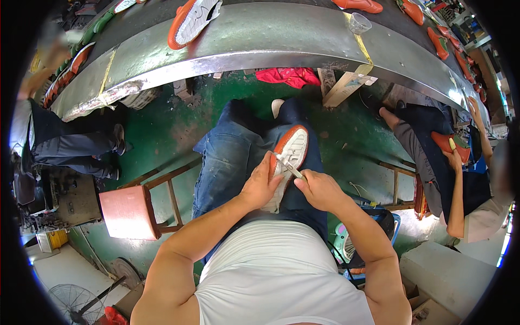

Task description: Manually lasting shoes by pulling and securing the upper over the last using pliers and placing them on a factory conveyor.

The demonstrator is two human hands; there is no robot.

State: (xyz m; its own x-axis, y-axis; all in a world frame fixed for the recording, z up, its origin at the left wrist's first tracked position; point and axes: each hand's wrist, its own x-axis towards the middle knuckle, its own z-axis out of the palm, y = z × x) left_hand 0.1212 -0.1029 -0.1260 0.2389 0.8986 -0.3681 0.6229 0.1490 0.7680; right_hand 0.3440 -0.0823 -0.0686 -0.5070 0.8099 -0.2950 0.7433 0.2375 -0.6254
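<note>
Across my thighs lies a shoe point(296, 145), its white underside up and an orange-red edge around it. My left hand point(260, 185) is closed on the shoe's side, fingers along its near left edge. A slim, knife-like hand tool point(289, 166) with a metal front part and pale handle slants over the underside. My right hand point(320, 190) is closed around its handle, and its front end reaches beside my left fingertips. Its exact kind is hard to make out. Part of the shoe's near end is hidden behind my left hand.
A metal-edged conveyor bench point(244, 33) curves ahead, carrying an upturned orange-and-white shoe point(190, 24) and a clear cup point(359, 24). A padded stool point(130, 213) stands at left. A co-worker's hand point(454, 161) holds a shoe at right. A red cloth point(288, 76) lies under the bench.
</note>
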